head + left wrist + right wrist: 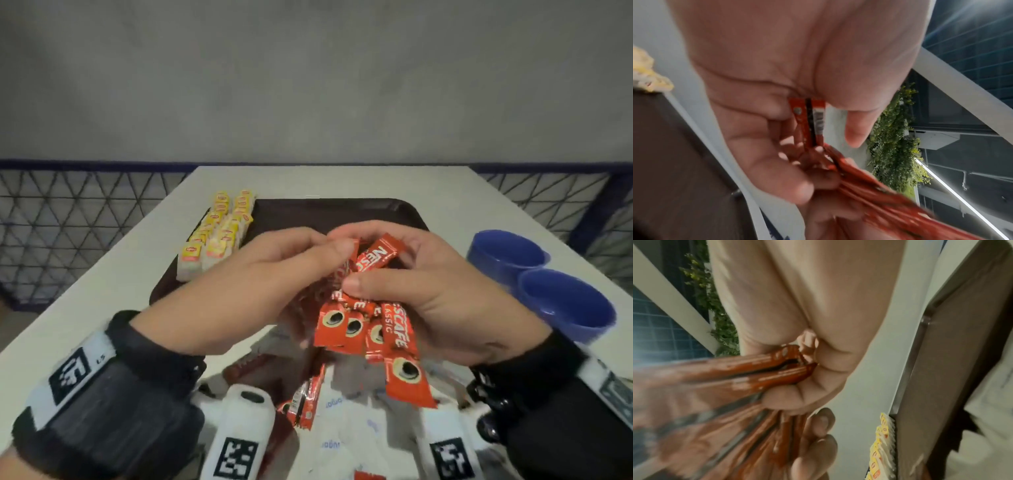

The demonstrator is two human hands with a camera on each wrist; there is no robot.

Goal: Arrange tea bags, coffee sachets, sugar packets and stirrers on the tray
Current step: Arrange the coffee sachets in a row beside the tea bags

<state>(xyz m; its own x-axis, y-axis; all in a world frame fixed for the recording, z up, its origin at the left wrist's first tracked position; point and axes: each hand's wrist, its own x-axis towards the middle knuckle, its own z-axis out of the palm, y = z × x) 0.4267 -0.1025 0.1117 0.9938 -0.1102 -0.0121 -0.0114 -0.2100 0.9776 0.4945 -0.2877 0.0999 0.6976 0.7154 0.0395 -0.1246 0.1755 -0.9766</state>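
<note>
1. nearest, loose coffee sachets lie at the near edge with white sugar packets.
2. above the tray's middle, the left hand and right hand both grip a bunch of red coffee sachets.
3. the dark tray sits on the white worktop.
4. tea bags line its far-left edge.
5. two blue cups stand right of the tray.

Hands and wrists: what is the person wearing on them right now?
Both hands are bare: left hand, right hand. Each wrist carries a black strap with a white band printed with a black square code marker. Below each wrist sits a white camera housing, also bearing a black-and-white code marker.
</note>
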